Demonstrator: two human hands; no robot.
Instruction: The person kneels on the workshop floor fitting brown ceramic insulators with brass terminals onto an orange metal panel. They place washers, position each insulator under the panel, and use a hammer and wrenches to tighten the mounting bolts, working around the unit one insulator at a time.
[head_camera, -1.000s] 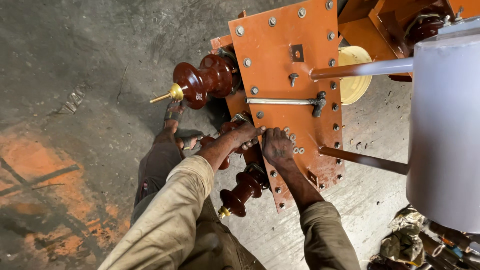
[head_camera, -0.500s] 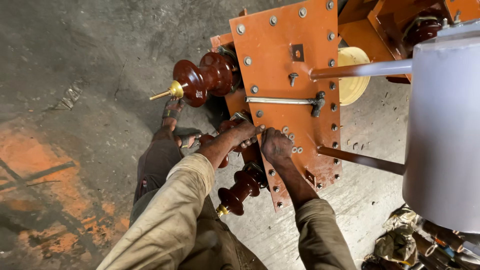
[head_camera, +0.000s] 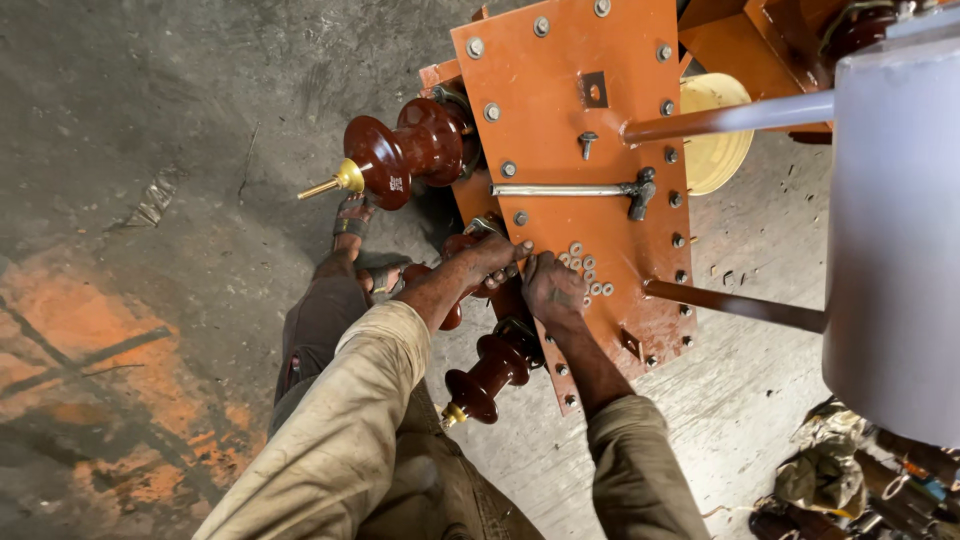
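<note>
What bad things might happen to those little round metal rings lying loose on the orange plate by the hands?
The loose washers lie unsecured on the orange cover plate, right beside the right hand; a nudge might send them off the edge onto the concrete floor. The left hand works close to the dark red insulator, which sticks out sideways, so an arm bump might chip it, perhaps.

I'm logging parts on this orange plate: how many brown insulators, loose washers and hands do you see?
Brown ribbed insulators: 3, top, middle mostly hidden by the left hand, bottom.
Loose washers on the orange plate: about 8, in a cluster beside the right hand; too small to count surely.
Hands: 2.
Total: about 13.
</note>
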